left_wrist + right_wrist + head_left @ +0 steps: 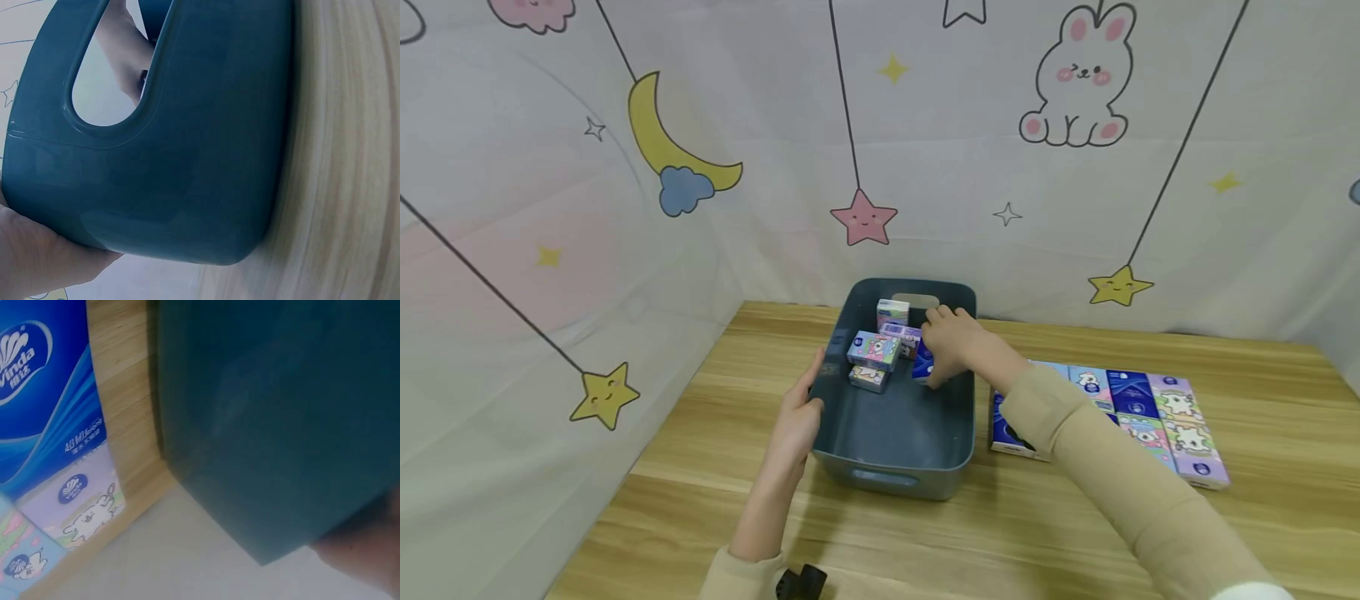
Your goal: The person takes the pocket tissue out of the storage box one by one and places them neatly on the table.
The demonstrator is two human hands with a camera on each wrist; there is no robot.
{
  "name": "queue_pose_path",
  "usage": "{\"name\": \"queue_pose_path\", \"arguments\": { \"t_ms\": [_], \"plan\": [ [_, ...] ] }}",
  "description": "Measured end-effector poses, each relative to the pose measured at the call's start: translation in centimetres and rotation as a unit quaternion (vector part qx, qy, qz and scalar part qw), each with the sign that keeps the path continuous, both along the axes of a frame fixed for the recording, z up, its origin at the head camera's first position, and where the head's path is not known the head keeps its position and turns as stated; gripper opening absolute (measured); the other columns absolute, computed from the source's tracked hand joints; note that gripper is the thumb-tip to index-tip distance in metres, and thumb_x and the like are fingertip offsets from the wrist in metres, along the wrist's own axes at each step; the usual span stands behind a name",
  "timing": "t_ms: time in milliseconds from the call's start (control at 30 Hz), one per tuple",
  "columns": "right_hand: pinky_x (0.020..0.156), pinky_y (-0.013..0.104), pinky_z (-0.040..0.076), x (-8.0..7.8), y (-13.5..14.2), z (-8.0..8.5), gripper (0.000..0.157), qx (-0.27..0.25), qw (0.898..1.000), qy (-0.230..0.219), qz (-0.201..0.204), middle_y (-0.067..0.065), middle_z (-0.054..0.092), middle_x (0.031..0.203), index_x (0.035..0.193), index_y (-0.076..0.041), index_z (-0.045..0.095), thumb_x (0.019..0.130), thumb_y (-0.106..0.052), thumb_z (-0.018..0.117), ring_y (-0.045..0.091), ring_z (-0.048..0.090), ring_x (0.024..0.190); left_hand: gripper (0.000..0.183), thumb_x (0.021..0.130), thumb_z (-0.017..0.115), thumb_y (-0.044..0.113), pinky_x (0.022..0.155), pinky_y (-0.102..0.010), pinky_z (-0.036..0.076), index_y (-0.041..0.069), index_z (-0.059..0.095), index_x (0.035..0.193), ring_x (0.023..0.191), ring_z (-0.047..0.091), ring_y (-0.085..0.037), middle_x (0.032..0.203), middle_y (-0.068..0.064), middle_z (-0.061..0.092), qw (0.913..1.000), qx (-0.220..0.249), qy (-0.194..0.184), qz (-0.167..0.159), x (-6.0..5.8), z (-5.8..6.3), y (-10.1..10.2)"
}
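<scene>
A dark teal plastic bin (895, 425) stands on the wooden table. Against the outside of its left wall my left hand (796, 425) rests, fingers fairly straight; the left wrist view shows that hand (47, 256) beside the bin's end with its cut-out handle. My right hand (958, 342) reaches over the right wall and grips a dark blue tissue pack (922, 362) inside the bin. Left of that pack lie several small tissue packs: a blue-and-pink one (874, 348) on top of another (868, 378), a purple one (901, 335) and an upright one (892, 312) behind.
Right of the bin, rows of patterned and blue tissue packs (1176, 408) lie side by side on the table (1285, 392), partly hidden by my right sleeve. A cartoon-printed white curtain (970, 250) hangs behind and at the left.
</scene>
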State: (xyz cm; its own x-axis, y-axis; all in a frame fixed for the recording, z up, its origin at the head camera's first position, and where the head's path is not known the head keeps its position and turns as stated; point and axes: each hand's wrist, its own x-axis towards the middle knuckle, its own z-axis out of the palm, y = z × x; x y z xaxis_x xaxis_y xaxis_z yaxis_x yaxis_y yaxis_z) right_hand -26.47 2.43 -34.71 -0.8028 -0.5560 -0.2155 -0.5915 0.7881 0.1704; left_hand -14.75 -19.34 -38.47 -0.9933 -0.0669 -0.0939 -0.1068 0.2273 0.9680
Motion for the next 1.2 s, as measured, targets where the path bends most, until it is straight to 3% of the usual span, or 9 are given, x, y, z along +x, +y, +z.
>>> {"name": "queue_pose_path", "arguments": {
  "t_ms": [100,200,367,533,700,1033,1200],
  "plan": [
    [0.105,0.050,0.037,0.8,0.6,0.6,0.088,-0.066,0.998,-0.010,0.010,0.021,0.042,0.143,0.138,0.003,0.046,0.074,-0.050,0.073,0.034,0.040,0.127,0.074,0.088,0.028,-0.007,0.121,-0.054,0.002,0.026,0.021,0.153,0.151,0.000,-0.023,0.162,0.006,0.013,1.0000,0.003,0.004,-0.002,0.0,-0.1,0.0],
    [0.097,0.046,0.040,1.7,1.1,1.1,0.083,-0.133,0.991,-0.012,0.025,0.018,0.048,0.133,0.134,0.001,0.049,0.072,-0.047,0.075,0.029,0.043,0.115,0.074,0.088,0.028,-0.008,0.121,-0.053,0.003,0.026,0.021,0.153,0.151,0.000,-0.023,0.162,0.006,0.013,1.0000,0.003,0.004,-0.001,-0.1,-0.2,-0.1],
    [0.089,0.043,0.041,3.0,1.9,1.9,0.079,-0.208,0.977,0.012,0.048,0.012,0.051,0.122,0.130,-0.003,0.054,0.069,-0.049,0.074,0.025,0.042,0.105,0.074,0.088,0.028,-0.008,0.121,-0.054,0.003,0.026,0.021,0.153,0.151,0.000,-0.024,0.162,0.005,0.013,1.0000,0.001,0.001,0.001,0.0,-0.1,-0.2],
    [0.087,0.039,0.042,4.3,3.0,3.0,0.079,-0.255,0.965,0.035,0.049,0.009,0.050,0.114,0.130,-0.004,0.053,0.069,-0.049,0.073,0.023,0.042,0.101,0.073,0.089,0.028,-0.007,0.121,-0.054,0.002,0.028,0.021,0.153,0.151,-0.001,-0.023,0.162,0.007,0.013,1.0000,0.004,0.002,0.000,0.0,-0.1,-0.2],
    [0.085,0.035,0.044,6.0,4.9,3.9,0.080,-0.297,0.954,0.027,0.034,0.005,0.048,0.113,0.133,-0.006,0.051,0.069,-0.048,0.076,0.020,0.044,0.099,0.074,0.089,0.029,-0.007,0.121,-0.054,0.003,0.028,0.022,0.153,0.151,0.000,-0.023,0.162,0.007,0.012,1.0000,0.002,0.000,0.000,0.0,-0.2,-0.2],
    [0.093,0.043,0.047,9.6,9.0,3.3,0.081,-0.341,0.940,0.022,0.007,0.005,0.047,0.123,0.138,-0.010,0.045,0.071,-0.042,0.078,0.021,0.045,0.110,0.075,0.087,0.029,-0.008,0.121,-0.052,0.005,0.025,0.022,0.154,0.151,0.001,-0.022,0.162,0.004,0.013,1.0000,-0.007,0.004,0.005,-0.2,-0.2,-0.3],
    [0.088,0.041,0.049,11.0,10.8,2.6,0.080,-0.350,0.937,0.020,-0.006,0.003,0.046,0.124,0.138,-0.012,0.044,0.072,-0.038,0.079,0.018,0.044,0.109,0.074,0.088,0.029,-0.007,0.121,-0.053,0.004,0.028,0.021,0.153,0.151,0.000,-0.022,0.162,0.006,0.013,1.0000,-0.007,0.001,-0.001,-0.2,-0.2,-0.2]
  ]
}}
